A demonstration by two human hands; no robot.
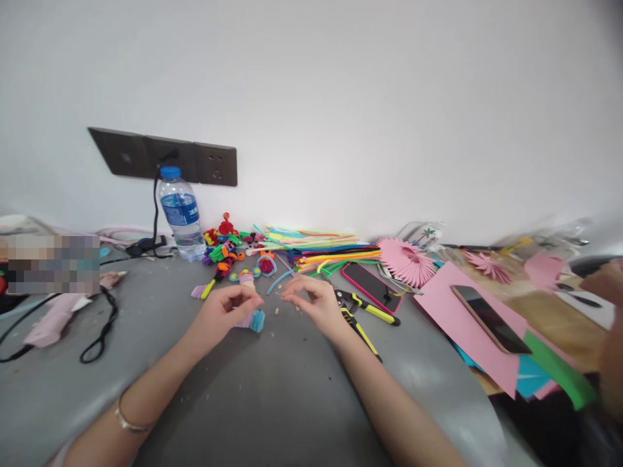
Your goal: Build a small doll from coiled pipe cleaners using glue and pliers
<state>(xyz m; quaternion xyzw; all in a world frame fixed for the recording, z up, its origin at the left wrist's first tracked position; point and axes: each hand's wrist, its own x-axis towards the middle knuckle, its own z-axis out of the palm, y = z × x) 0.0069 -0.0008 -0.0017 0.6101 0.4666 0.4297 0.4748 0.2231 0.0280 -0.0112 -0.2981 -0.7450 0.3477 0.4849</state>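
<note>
So the left hand [226, 312] pinches a fuzzy pipe-cleaner coil [254, 320] mid-worktop; the right hand [315, 302] is pinched too, can't tell on what. The coil's probably light, bendy and squashable, so grip its end.

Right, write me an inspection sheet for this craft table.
Surface: grey table, small crumbs scattered.
Job's things: lilac-and-blue pipe-cleaner coil in the left hand; pipe-cleaner bundle behind.
Clutter: water bottle, yellow-handled pliers, pink-cased phone, second phone on pink paper, pink paper fans.
Grippers: left hand shut on the coil; right hand fingertips pinched, contents too small to tell.
Cables: black cable loops at left; another runs up to the wall sockets.
Surroundings: white wall; another person's hand at right edge.
</note>
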